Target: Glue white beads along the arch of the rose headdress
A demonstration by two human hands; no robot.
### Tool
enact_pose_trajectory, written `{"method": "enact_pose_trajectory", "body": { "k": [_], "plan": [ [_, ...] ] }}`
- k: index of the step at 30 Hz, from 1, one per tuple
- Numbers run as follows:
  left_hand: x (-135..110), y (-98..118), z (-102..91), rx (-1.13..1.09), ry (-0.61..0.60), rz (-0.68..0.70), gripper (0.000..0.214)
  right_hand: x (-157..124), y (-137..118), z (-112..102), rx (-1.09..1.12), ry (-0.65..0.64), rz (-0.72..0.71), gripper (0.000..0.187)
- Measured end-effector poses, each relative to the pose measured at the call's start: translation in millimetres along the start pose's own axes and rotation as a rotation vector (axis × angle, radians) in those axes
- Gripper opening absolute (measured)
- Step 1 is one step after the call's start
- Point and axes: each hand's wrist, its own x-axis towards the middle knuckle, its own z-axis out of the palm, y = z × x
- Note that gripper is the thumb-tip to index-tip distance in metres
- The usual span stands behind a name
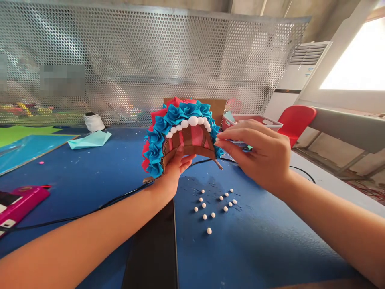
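My left hand [176,170] is closed on the inner side of a curved cardboard arch [198,151], holding it up above the table. Blue paper flowers [174,114] line the arch's front edge, and red paper ones [146,150] show behind them. A row of white balls [184,124], largest in the middle, runs along the upper inner rim. At the arch's right side my right hand [258,150] pinches thumb and forefinger together, with a small white ball [217,139] partly visible at the fingertips. Several loose white balls [209,230] lie on the table below.
On the blue table [270,241] a long black strip [153,245] lies under my left forearm. A magenta device [27,202] with a black cable sits at left, near folded light-blue paper [90,140]. Behind stand a pink basket [255,119] and a perforated metal screen [135,60].
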Motion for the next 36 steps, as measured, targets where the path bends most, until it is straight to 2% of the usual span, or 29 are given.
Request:
{"method": "enact_pose_trajectory", "body": {
  "k": [4,10,15,25,36],
  "plan": [
    [0.8,-0.1,-0.1,-0.023,0.0,0.007,0.027,4.5,6.9,7.2,-0.063,0.054,-0.04,0.009],
    [2.0,-0.7,-1.0,-0.02,0.001,0.014,0.022,7.6,6.5,13.4,-0.092,0.009,0.023,0.004],
    [-0.8,1.8,0.0,-0.006,0.001,0.016,0.021,7.8,5.8,16.5,-0.08,0.02,0.031,0.005],
    [-1.6,2.7,-0.4,0.006,0.014,0.007,0.026,7.4,3.8,14.1,-0.063,0.004,0.108,0.013],
    [4.2,-5.6,-4.8,0.024,-0.052,0.06,0.025,5.1,4.7,12.8,-0.016,0.013,0.125,0.012]
  ]
}}
